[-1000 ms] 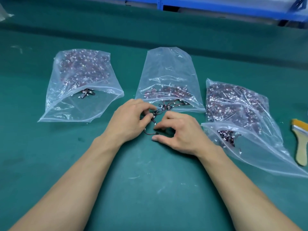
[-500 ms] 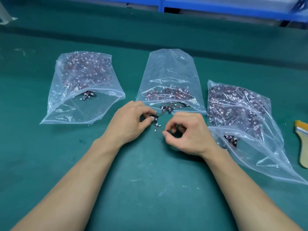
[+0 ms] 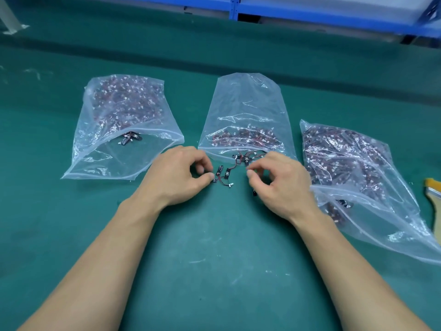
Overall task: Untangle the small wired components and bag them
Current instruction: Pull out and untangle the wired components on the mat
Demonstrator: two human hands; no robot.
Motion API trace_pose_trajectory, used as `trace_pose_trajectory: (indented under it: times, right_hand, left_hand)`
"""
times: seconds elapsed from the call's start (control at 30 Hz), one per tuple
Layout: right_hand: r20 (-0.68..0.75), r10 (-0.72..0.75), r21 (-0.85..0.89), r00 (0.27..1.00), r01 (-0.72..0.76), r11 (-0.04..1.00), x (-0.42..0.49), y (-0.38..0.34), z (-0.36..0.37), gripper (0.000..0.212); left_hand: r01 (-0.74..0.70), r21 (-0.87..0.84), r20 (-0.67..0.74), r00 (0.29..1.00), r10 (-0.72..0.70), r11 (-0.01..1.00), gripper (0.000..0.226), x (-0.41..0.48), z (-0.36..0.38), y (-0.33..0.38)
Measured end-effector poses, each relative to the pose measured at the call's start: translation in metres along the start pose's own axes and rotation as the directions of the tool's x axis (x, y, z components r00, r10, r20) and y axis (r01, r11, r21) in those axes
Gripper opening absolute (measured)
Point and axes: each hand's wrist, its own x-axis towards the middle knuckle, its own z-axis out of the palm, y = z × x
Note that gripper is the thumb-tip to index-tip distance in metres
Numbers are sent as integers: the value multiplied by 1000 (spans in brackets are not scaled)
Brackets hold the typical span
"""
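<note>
Green bench matting (image 3: 214, 271) is showing wider as the hands are drawing apart: the left hand (image 3: 176, 177) is pinching a wire end of the components (image 3: 223, 175) lying just right of its thumb, while the curled right hand (image 3: 279, 185) is seemingly carrying one freed piece (image 3: 254, 192), ready for bagging.

Loose components (image 3: 223, 175) lie on the table (image 3: 214, 259) before the middle bag (image 3: 248, 108), left bag (image 3: 107, 158) and right bag (image 3: 381, 223) flanking.

The brush (image 3: 433, 194) is cut off at the right edge, and the right hand (image 3: 284, 187) half hides a black component (image 3: 253, 192).
</note>
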Motion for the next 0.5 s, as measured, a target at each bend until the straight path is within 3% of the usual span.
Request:
trace_pose_trajectory:
  times: [0.2,0.5]
  right_hand:
    - [351,-150,5,924,158,987,1,-8,8,31]
    - [280,-92,4,956,94,996,1,0,2,15]
  left_hand:
    - [20,-23,92,996,-17,1000,18,-1,-4,-3]
    - [-42,-13,99,994,43,999,10,1,-7,-8]
